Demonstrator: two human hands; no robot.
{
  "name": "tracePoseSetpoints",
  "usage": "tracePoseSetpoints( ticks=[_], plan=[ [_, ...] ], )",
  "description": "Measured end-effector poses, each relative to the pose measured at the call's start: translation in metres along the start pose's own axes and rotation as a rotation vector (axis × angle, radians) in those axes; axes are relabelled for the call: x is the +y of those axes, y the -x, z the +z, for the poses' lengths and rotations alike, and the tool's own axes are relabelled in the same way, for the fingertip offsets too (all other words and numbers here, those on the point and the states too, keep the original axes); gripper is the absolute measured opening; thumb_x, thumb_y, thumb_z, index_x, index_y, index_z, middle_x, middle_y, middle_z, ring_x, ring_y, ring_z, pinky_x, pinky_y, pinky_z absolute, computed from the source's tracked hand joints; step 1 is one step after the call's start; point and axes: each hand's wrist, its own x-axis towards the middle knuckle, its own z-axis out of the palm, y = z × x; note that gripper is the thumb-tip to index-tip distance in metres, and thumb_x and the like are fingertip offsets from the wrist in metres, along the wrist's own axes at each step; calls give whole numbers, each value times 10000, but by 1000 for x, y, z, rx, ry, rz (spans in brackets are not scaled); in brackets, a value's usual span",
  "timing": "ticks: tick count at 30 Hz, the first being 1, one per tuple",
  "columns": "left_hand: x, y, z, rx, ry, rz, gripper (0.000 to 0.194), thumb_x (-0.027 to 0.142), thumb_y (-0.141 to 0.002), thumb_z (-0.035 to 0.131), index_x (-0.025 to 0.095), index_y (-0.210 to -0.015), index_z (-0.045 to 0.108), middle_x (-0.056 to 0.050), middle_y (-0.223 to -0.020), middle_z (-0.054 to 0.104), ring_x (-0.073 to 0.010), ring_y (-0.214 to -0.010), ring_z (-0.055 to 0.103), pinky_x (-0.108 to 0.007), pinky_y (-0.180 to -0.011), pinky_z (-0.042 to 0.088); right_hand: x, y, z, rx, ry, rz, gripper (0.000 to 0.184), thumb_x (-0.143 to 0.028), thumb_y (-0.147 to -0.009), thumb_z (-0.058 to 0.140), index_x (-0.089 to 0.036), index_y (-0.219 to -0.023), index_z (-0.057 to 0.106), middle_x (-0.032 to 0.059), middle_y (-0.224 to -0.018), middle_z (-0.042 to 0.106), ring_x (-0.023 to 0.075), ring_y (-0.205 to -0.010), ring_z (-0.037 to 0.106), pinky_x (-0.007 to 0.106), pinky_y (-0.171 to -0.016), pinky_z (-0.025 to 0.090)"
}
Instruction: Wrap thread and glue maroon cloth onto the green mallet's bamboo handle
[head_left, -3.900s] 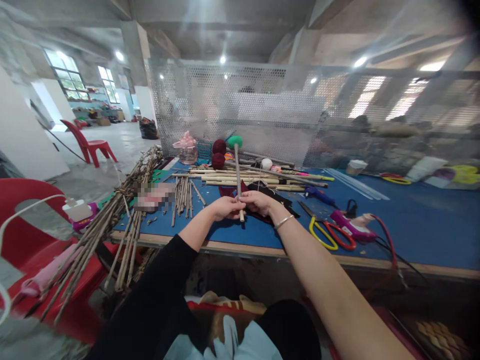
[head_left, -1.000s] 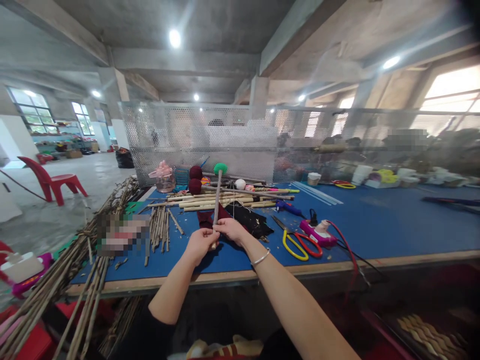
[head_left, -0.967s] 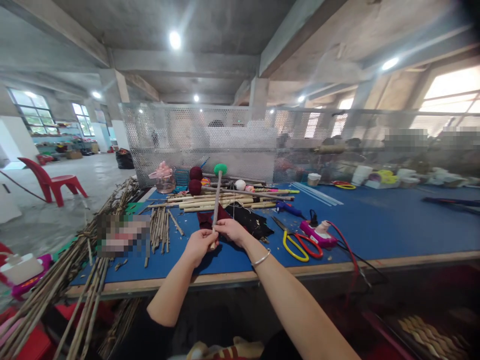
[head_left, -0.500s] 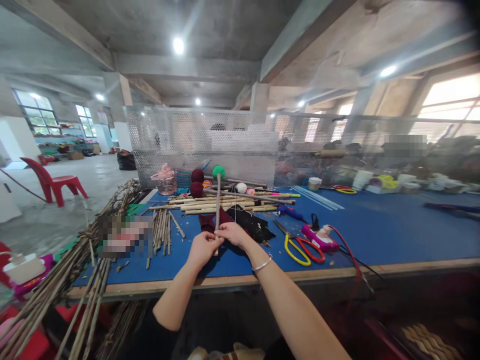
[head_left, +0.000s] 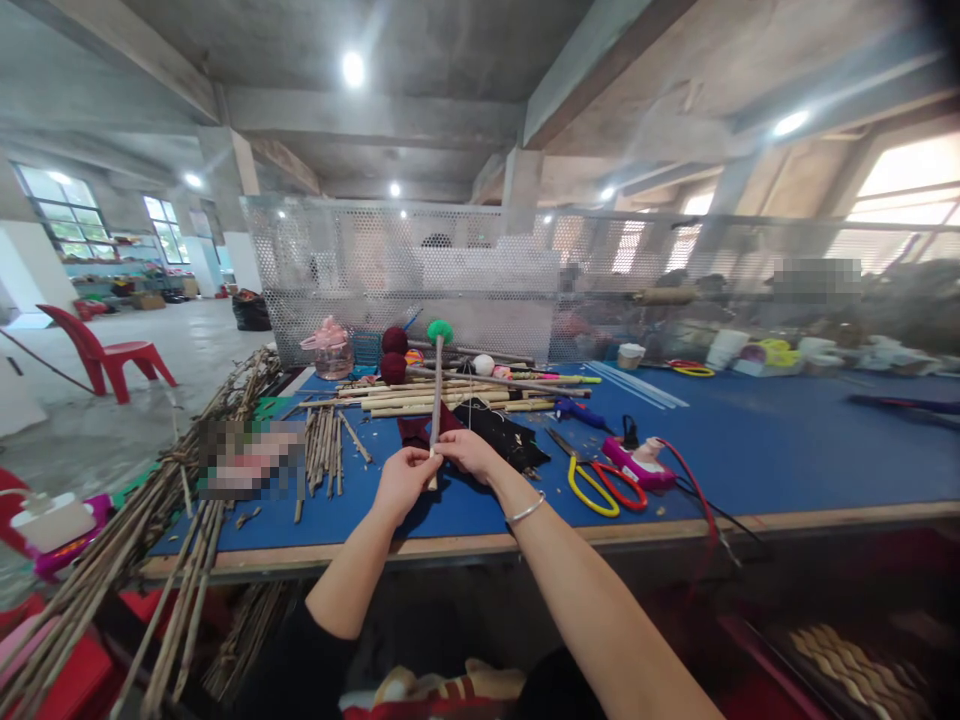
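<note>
Both hands meet at the lower end of an upright wooden stick (head_left: 436, 395) topped by a green fuzzy ball (head_left: 440, 331). My left hand (head_left: 403, 481) pinches the stick near its bottom from the left. My right hand (head_left: 466, 451), a silver bracelet on its wrist, grips the same spot from the right. The stick stands over dark red and black cloth pieces (head_left: 501, 432) lying on the blue table (head_left: 787, 440).
Bamboo sticks (head_left: 442, 398) and maroon balls (head_left: 392, 367) lie behind the hands. Yellow and red scissors (head_left: 596, 486) and a pink glue gun (head_left: 637, 464) sit to the right. Long twigs (head_left: 172, 500) spill off the left edge. A perforated metal screen (head_left: 420, 270) backs the table.
The hands and stick have stayed in nearly the same place; the fingers shifted slightly on the stick's lower end. The view tilted up compared with the oldest frame.
</note>
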Motion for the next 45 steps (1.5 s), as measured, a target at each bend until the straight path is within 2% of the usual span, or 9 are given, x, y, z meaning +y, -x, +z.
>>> tracePoseSetpoints(
  ticks=[5,10,18,23,27,31,36,40,45],
  plan=[
    [13,-25,-11,-258,-223,-181,432,471,-454,760,134,-597,530,43,-432,494,-64,-396,444,-191,-428,379,2,-8,-6,-70,55,93,205,-305,-658,601,-166,-630,452,-119,-377,278,22,-321,158,198,-342,71],
    [25,-54,-24,-524,-529,-256,427,462,-435,764,138,-554,513,-23,-475,589,-118,-445,542,-219,-455,430,-2,-22,-12,-140,232,204,271,-298,-651,632,-174,-583,401,-116,-367,265,20,-323,183,190,-340,96],
    [9,-58,-25,-384,-393,-130,375,422,-518,733,142,-597,497,21,-479,535,-81,-430,499,-199,-443,414,-4,-32,-21,-277,148,257,297,-407,-696,615,-176,-673,430,-121,-398,263,20,-329,161,181,-333,66],
    [16,-59,-25,-523,-97,-269,358,404,-560,731,123,-630,520,-5,-568,583,-77,-496,547,-208,-531,459,-1,-32,-23,-283,-5,203,286,-422,-701,608,-173,-739,472,-127,-394,262,24,-320,141,188,-329,53],
    [24,-53,-21,-593,81,-362,365,409,-606,711,114,-780,585,-87,-773,654,-129,-665,625,-231,-610,481,1,-28,-21,-199,-145,87,304,-413,-667,639,-157,-711,482,-98,-447,396,14,-323,191,196,-337,76],
    [31,-52,-20,-575,-113,-371,368,459,-608,686,118,-701,586,-71,-676,651,-109,-568,596,-197,-528,451,-1,-26,-19,-111,-81,67,291,-357,-610,694,-143,-658,503,-78,-451,451,22,-355,284,193,-371,162],
    [36,-66,-14,-733,-363,-353,344,428,-541,735,119,-602,597,-63,-606,641,-115,-538,577,-203,-513,447,-1,-27,-25,-84,-28,18,303,-346,-575,724,-133,-619,513,-40,-524,540,55,-475,427,186,-447,262],
    [30,-69,-6,-781,-228,-351,333,394,-544,747,109,-573,578,-32,-539,596,-75,-462,522,-181,-486,412,1,-25,-36,-126,-31,46,311,-361,-606,705,-139,-618,488,-68,-475,481,27,-399,316,188,-398,181],
    [27,-64,-7,-830,60,-390,330,341,-575,753,121,-772,606,-22,-663,613,-65,-555,556,-164,-543,417,-3,-21,-40,-277,-175,78,309,-389,-660,654,-144,-798,525,-63,-496,511,24,-344,254,201,-367,92]
  ],
)
